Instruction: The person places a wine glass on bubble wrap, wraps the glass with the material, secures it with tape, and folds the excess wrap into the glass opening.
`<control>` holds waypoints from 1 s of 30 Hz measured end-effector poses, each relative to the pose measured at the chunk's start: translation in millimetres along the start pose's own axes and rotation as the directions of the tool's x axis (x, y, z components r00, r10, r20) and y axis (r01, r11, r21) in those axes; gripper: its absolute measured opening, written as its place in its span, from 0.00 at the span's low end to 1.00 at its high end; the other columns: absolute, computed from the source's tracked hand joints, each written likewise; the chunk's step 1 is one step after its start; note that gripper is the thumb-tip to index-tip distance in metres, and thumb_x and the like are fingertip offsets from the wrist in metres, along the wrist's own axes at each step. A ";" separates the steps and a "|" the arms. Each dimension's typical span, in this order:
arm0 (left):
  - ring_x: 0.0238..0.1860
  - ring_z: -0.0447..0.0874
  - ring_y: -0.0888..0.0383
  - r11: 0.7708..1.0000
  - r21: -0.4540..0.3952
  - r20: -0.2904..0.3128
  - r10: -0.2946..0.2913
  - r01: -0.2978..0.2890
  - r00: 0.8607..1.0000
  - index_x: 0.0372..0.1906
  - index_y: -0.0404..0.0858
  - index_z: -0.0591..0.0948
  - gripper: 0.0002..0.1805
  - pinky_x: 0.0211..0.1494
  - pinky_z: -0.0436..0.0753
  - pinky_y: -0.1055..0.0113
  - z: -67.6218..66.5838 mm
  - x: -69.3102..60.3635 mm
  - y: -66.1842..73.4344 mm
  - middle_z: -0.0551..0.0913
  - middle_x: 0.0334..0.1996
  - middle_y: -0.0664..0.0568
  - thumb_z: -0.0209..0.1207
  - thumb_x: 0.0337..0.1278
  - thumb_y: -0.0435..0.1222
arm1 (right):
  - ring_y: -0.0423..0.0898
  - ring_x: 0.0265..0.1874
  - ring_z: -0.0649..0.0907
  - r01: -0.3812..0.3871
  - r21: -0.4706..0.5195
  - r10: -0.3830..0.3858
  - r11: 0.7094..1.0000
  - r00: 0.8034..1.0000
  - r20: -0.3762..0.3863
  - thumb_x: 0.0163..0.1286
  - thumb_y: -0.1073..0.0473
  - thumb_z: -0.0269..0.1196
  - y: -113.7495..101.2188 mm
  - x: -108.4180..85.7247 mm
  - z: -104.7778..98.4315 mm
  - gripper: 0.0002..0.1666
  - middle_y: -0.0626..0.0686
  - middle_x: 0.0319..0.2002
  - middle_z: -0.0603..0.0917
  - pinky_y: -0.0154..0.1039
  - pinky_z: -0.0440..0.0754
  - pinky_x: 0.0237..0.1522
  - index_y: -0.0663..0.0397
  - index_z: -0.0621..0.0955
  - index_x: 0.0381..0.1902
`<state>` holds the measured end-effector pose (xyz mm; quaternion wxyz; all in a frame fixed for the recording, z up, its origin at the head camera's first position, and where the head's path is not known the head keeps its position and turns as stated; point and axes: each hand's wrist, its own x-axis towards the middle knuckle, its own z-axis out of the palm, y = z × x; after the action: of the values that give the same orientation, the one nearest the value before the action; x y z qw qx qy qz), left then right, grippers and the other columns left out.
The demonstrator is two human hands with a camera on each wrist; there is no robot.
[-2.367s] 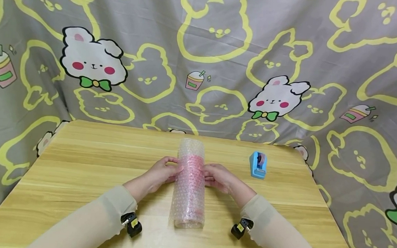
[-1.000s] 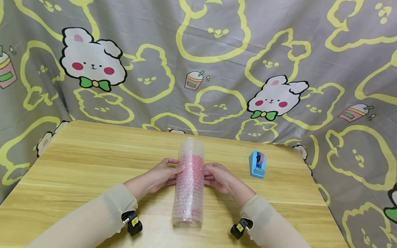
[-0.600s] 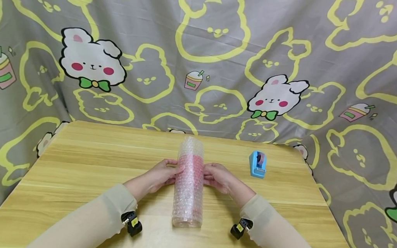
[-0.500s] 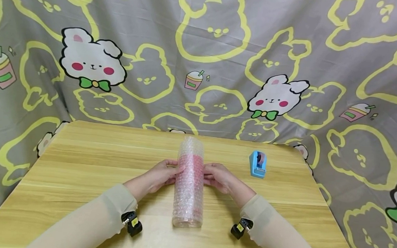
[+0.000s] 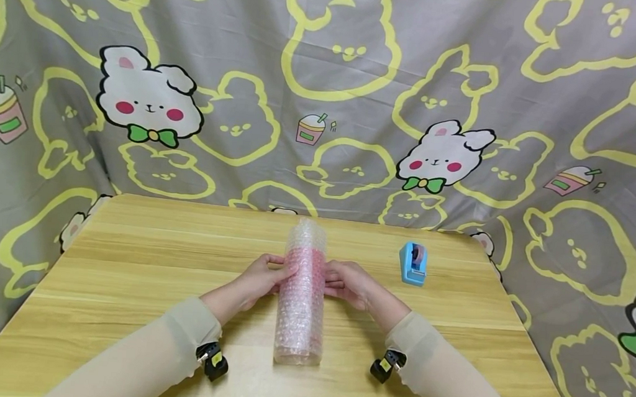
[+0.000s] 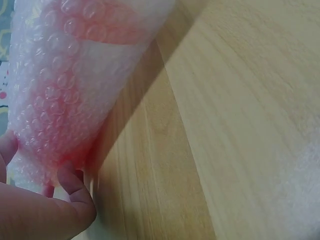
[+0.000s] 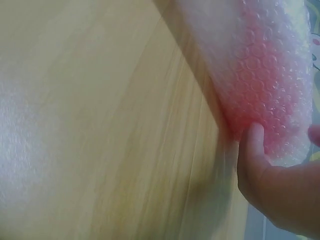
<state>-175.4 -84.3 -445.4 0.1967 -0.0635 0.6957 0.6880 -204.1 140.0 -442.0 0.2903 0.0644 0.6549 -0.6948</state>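
Note:
A long roll of clear bubble wrap [image 5: 299, 322] lies on the table, pointing away from me. Something pink and red shows through its layers; what it is, the wrap hides. My left hand [image 5: 260, 278] holds the roll's left side, thumb over the top. On the opposite side my right hand [image 5: 350, 283] grips it with bent fingers. In the left wrist view, the curled fingers of the left hand [image 6: 42, 207] press near the roll's lower edge on the table. The right wrist view has the right hand [image 7: 280, 185] against the bubble wrap [image 7: 260, 75], one finger touching its underside edge.
A blue tape dispenser [image 5: 413, 265] with a roll of tape stands at the right rear of the wooden table [image 5: 151, 254]. Grey curtains [image 5: 357, 52] printed with cartoon rabbits surround the table behind and at both sides.
The bubble-wrap roll has turned slightly between my hands and its near end has shifted a little to the left. My left thumb reaches slightly farther over it. The tape dispenser has stayed put.

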 end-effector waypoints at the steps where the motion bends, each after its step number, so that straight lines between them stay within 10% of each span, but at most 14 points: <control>1: 0.37 0.83 0.55 1.000 0.000 -0.001 0.001 -0.001 1.000 0.63 0.28 0.65 0.29 0.43 0.82 0.63 0.4 -0.2 -0.2 0.78 0.49 0.36 0.61 0.68 0.40 | 0.47 0.36 0.83 0.004 -0.005 -0.004 1.000 1.000 0.003 0.69 0.62 0.60 0.2 0.1 0.0 0.17 0.56 0.35 0.84 0.40 0.86 0.48 0.72 0.77 0.49; 21: 0.40 0.84 0.53 0.990 -0.140 0.040 0.000 0.006 0.999 0.64 0.29 0.58 0.33 0.50 0.85 0.58 5.6 -2.0 4.9 0.77 0.51 0.34 0.64 0.61 0.30 | 0.43 0.35 0.83 0.029 -0.007 -0.029 1.000 1.000 -0.001 0.71 0.66 0.57 -0.5 -2.9 -1.0 0.22 0.54 0.36 0.82 0.37 0.85 0.46 0.76 0.70 0.59; 30: 0.48 0.81 0.47 0.999 -0.013 -0.011 0.050 -0.050 0.999 0.64 0.29 0.60 0.35 0.50 0.83 0.59 7.5 -2.3 0.9 0.75 0.54 0.32 0.67 0.60 0.34 | 0.44 0.35 0.83 0.047 -0.001 -0.047 0.999 0.999 0.003 0.69 0.68 0.56 -0.2 -3.4 -1.7 0.20 0.54 0.36 0.82 0.38 0.85 0.45 0.73 0.69 0.57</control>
<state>-172.2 -77.4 -443.6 0.1752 -0.0511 0.6936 0.6968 -201.9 142.6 -440.4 0.2750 0.0476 0.6562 -0.7011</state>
